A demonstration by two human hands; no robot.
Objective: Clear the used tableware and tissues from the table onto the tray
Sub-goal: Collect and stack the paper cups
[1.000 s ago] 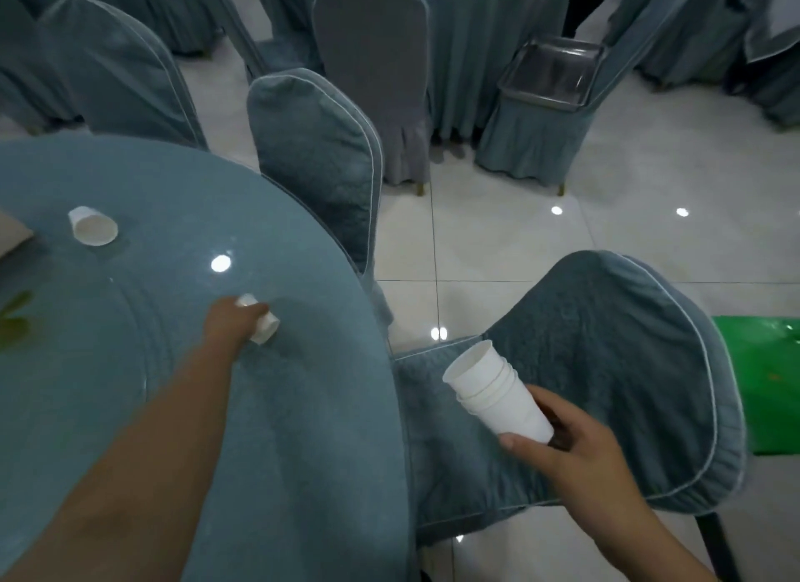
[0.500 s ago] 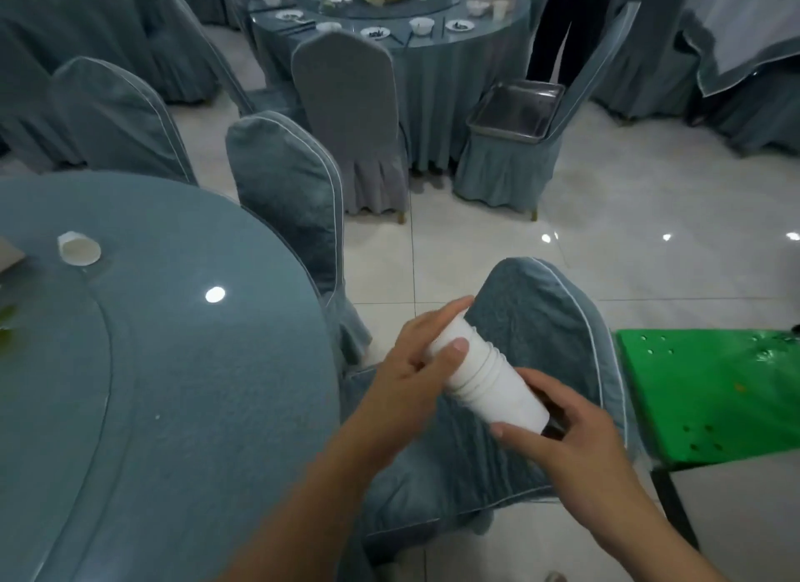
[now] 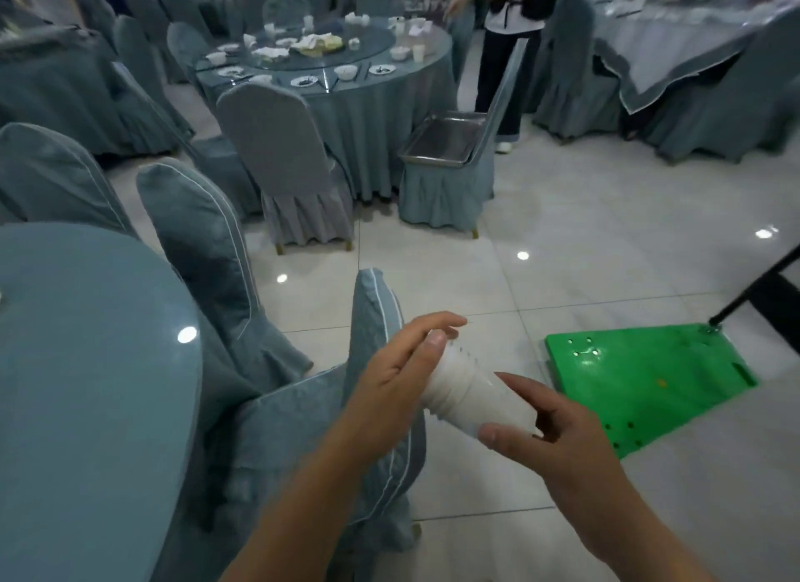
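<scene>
Cup stack of nested white paper cups, held in mid-air between a person's two hands, above the seat of a covered chair and just off the rim of the round bench at left. The cup stack lies tilted. Its long axis runs from the mouth end, up and to the left, down to the base at lower right.

The left hand cups the mouth end, thumb on the near wall and fingers arched over the rim. The right hand pinches the base between thumb and fingers, forefinger laid along the top. Both hands touch the cups, so neither has to reach. The right hand appears to bear the load, and it is on the side facing the open floor.

A metal tray rests on a chair seat well across the room, almost straight ahead of the hands, beside a farther table set with dishes. Whether it is the tray meant cannot be told.

Bare tiles lie between, giving a wide lane forward. The chair's back rises just left of the left hand, and a green platform sits low on the floor just right of the right hand. Any carry forward would likely have to pass between those two.
</scene>
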